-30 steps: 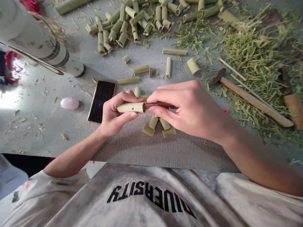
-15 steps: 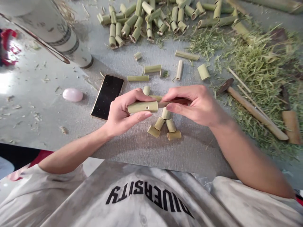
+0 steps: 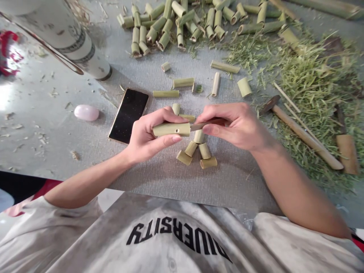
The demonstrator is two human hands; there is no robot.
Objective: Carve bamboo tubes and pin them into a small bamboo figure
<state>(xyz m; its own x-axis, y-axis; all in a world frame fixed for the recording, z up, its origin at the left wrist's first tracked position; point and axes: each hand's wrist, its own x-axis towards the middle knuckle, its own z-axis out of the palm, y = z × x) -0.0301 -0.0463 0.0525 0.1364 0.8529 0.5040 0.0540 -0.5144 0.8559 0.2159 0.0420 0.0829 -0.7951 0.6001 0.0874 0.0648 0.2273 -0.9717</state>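
Observation:
My left hand [image 3: 144, 134] is wrapped round a short bamboo tube [image 3: 166, 130], which lies level with a small dark hole in its side. Its right end faces my right hand [image 3: 234, 127]. That hand pinches a thin, dark knife-like blade [image 3: 197, 126], whose tip is at the tube's open end; whether it goes inside I cannot tell. Beneath my hands, bamboo pieces lie on the table in a branching figure, with an upright middle piece [image 3: 198, 136] and two legs ending in a left foot piece [image 3: 184, 157] and a right foot piece [image 3: 208, 163]. My hands partly hide its upper part.
A phone [image 3: 128, 115] and a pink oval object [image 3: 87, 112] lie to the left, near a tall white patterned cylinder [image 3: 82, 47]. A heap of bamboo pieces [image 3: 157, 28] lies at the back. Right are green shavings [image 3: 309, 72] and a hammer [image 3: 308, 136].
The blade's tip shows slightly more at the tube's end, and my right hand has shifted a little. Both hands keep their hold; the whole view has moved slightly.

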